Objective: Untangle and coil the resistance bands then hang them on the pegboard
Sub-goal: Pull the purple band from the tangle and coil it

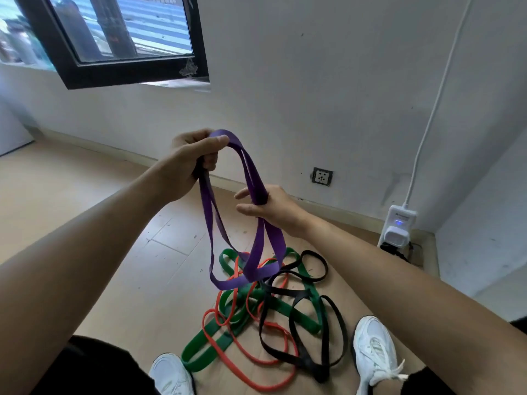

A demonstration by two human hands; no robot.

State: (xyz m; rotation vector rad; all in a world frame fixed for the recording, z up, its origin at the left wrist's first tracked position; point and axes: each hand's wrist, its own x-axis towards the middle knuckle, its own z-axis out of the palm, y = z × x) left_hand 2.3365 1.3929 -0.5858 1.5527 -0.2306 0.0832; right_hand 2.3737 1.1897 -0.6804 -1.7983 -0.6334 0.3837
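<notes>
1. Head view: my left hand [194,163] is gripping the purple band [212,223] at its top, fingers curled round it; my right hand [268,209], just below, is pinching the same loops.
2. Seemingly I am only starting: green band [199,354], red band [256,385] and black band [309,364] are lying tangled beneath both hands; no pegboard is showing.
3. Pale floor [85,195] is carrying them; a white wall [342,95] and window [119,38] are standing beyond my hands.

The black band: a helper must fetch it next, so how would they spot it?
On the wooden floor below the wall socket, a tangled pile of bands lies between two white shoes. The black band loops across the pile's right side, toward the right shoe. It is the only black one: its neighbours are a green band and an orange-red band.
</notes>
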